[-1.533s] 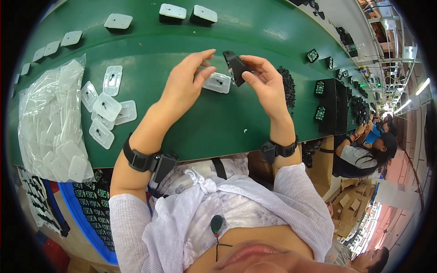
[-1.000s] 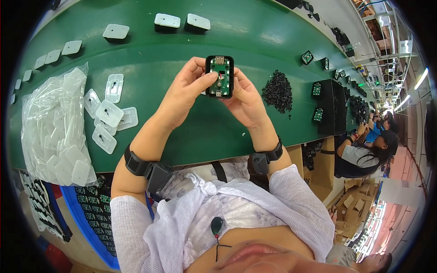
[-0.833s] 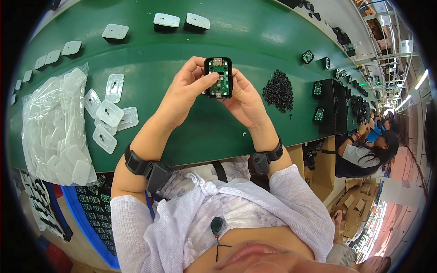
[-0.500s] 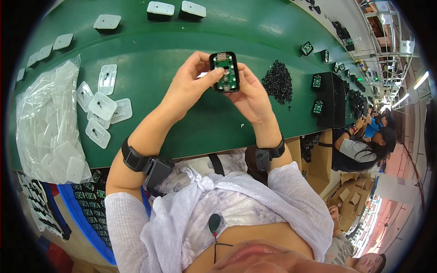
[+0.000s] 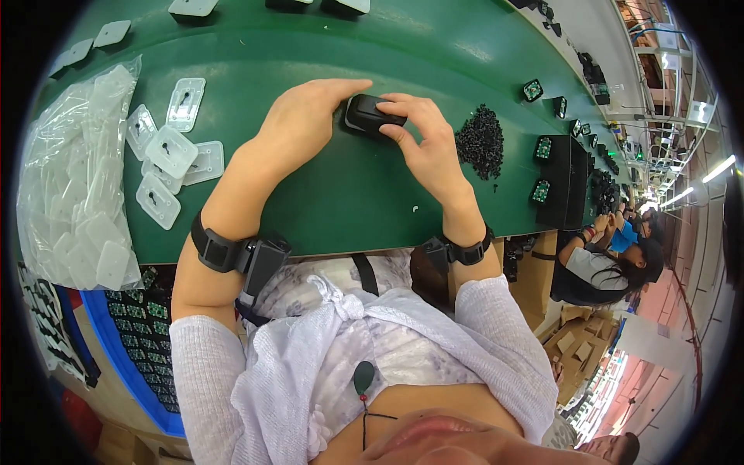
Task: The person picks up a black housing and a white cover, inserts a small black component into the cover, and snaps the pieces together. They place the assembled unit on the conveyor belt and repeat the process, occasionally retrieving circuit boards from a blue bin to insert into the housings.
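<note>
A small black plastic case (image 5: 363, 113) is on or just above the green table in front of me, its smooth black side facing up and a paler rim along its near left edge. My right hand (image 5: 428, 139) grips its right end between thumb and fingers. Beside the case, on its left, my left hand (image 5: 302, 120) is stretched out with its fingers reaching past the far side; some of them are hidden. Any circuit board in this case is out of sight.
White plastic plates (image 5: 172, 152) lie loose at the left, near a clear bag (image 5: 74, 186) full of them. A pile of small black parts (image 5: 481, 143) sits right of my hand. Cases with circuit boards (image 5: 541, 191) stand farther right by a black box (image 5: 564, 182). A blue tray (image 5: 128, 380) is below left.
The case has been turned over, so its green circuit board no longer shows, and lowered toward the table. My left hand has let go and straightened; my right hand still holds the case.
</note>
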### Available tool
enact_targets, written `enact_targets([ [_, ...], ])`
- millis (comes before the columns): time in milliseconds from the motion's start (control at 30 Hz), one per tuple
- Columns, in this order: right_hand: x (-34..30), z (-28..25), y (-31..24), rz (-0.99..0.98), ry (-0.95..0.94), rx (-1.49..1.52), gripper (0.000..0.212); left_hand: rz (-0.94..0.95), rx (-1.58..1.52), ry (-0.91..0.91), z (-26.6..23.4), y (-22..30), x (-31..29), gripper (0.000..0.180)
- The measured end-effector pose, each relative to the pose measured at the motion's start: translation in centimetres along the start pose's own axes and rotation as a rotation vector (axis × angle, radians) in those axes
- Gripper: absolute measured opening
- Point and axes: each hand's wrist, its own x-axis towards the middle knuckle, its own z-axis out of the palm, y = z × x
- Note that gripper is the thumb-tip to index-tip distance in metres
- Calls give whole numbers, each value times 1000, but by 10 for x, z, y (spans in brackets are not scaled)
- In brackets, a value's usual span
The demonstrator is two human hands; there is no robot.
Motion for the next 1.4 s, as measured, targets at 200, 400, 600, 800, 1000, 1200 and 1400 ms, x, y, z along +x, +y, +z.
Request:
enact_targets([
  [200, 8, -4, -10, -114, -53, -165, 30, 196, 133, 7, -4, -5, -7, 45],
  [400, 14, -5, 5, -216, -115, -178, 31, 190, 224, 12, -3, -2, -7, 41],
  [600, 6, 1, 5, -201, -52, -178, 33, 227, 259, 24, 0, -3, -5, 38],
  [800, 7, -2, 10, -196, -25, -165, 30, 258, 366, 67, 4, -1, -4, 36],
  [1000, 5, 3, 13, -193, -27, -155, 30, 254, 394, 48, 7, -5, -7, 37],
  [1200, -2, 12, 13, -225, 24, -294, 33, 235, 495, 39, 8, 2, -12, 39],
  [1400, 3, 5, 12, -196, -8, -285, 36, 214, 761, 28, 20, 19, -16, 41],
])
